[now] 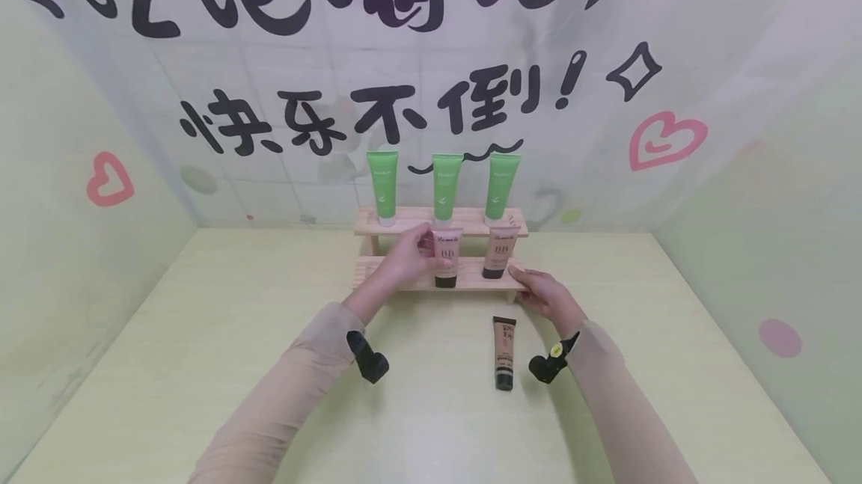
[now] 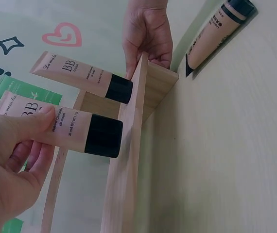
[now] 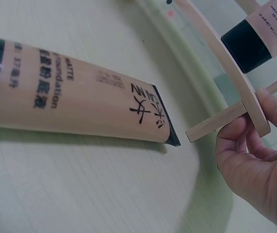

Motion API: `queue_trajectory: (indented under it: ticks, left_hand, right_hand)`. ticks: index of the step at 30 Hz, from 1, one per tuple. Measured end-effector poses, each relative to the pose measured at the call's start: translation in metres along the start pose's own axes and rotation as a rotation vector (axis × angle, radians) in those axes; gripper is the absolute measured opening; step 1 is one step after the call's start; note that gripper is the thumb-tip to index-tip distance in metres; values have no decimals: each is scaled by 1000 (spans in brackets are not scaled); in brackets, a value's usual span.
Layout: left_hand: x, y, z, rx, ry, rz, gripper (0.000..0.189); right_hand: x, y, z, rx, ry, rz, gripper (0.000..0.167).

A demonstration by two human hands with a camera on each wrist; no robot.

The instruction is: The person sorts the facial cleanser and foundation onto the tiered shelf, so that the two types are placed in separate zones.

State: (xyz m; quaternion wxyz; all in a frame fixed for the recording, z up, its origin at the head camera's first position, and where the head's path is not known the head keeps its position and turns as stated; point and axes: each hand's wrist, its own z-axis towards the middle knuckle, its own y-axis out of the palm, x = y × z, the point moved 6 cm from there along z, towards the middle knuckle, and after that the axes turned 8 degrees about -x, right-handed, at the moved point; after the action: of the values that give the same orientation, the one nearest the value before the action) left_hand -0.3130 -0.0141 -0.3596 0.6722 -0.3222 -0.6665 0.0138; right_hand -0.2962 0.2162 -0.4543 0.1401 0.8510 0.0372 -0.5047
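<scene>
My left hand pinches a pink BB cream tube between thumb and fingers. The tube stands upright with its black cap down, right at the lower step of a two-step wooden rack. My right hand grips the right end of that lower step, thumb on top and fingers beneath. Just left of this hand, a second BB cream tube stands on the same step. A foundation tube with a dark cap lies flat on the table in front of the rack, cap toward me.
Several green tubes, among them the middle one, stand in a row on the upper step. Behind the rack rises a printed wall with large writing, and side walls flank the pale table.
</scene>
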Motion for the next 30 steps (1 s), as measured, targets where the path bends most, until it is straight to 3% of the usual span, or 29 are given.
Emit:
queue_trajectory:
  ticks: [10, 20, 30]
  left_hand:
    - [5, -2, 15, 18, 35, 56, 38]
    - [-9, -4, 18, 33, 14, 22, 35]
    - [-13, 1, 17, -9, -28, 22, 39]
  right_hand:
    - [0, -2, 0, -4, -6, -7, 59]
    - [2, 1, 4, -6, 2, 9, 58]
    - [0, 0, 0, -16, -7, 22, 56]
